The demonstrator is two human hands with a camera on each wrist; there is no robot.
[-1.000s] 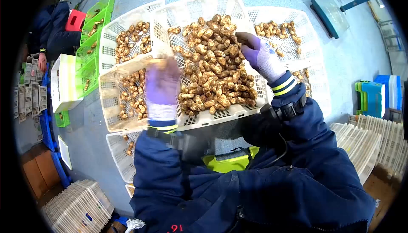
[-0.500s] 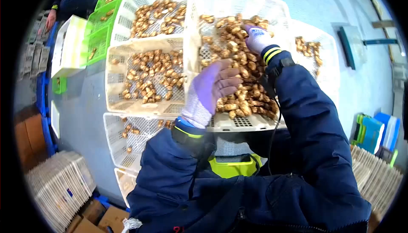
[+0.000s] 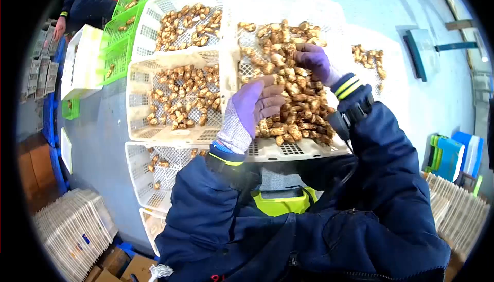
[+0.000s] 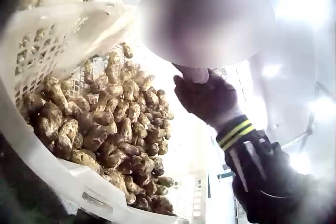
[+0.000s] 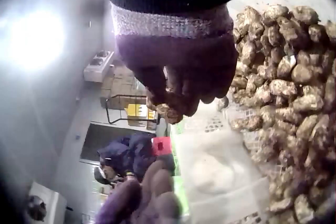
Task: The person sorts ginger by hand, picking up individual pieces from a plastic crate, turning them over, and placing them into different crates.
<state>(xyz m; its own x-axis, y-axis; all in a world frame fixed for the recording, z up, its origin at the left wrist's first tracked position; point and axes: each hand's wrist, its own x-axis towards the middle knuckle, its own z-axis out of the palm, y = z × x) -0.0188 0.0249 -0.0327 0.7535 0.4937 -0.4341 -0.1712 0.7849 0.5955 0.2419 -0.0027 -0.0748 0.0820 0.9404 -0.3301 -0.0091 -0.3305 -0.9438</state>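
Brown knobbly pieces (image 3: 296, 107) are heaped in the large white crate (image 3: 288, 151). My gloved right hand (image 3: 316, 65) is over the upper right of the heap; in the right wrist view that hand (image 5: 178, 71) pinches one brown piece (image 5: 169, 113) with curled fingers. The left hand (image 3: 252, 104), in a purple-palmed glove, hovers at the crate's left side, fingers loosely extended, with nothing visible in it. The right hand (image 4: 207, 98) also shows in the left wrist view beside the heap (image 4: 121, 129); a blurred oval covers the area above it.
White crates with fewer pieces stand at left (image 3: 175, 139), upper left (image 3: 139, 32), lower left (image 3: 135, 174) and right (image 3: 393, 60). Green baskets (image 3: 118, 58) and a seated person (image 3: 85, 4) are beyond. A blue scale (image 3: 419, 55) stands right, stacked trays (image 3: 77, 225) lower left.
Over the last second my left hand has come from the crate's left edge to beside the heap. Since half a second ago, the right hand has shifted slightly down and bent at the wrist.
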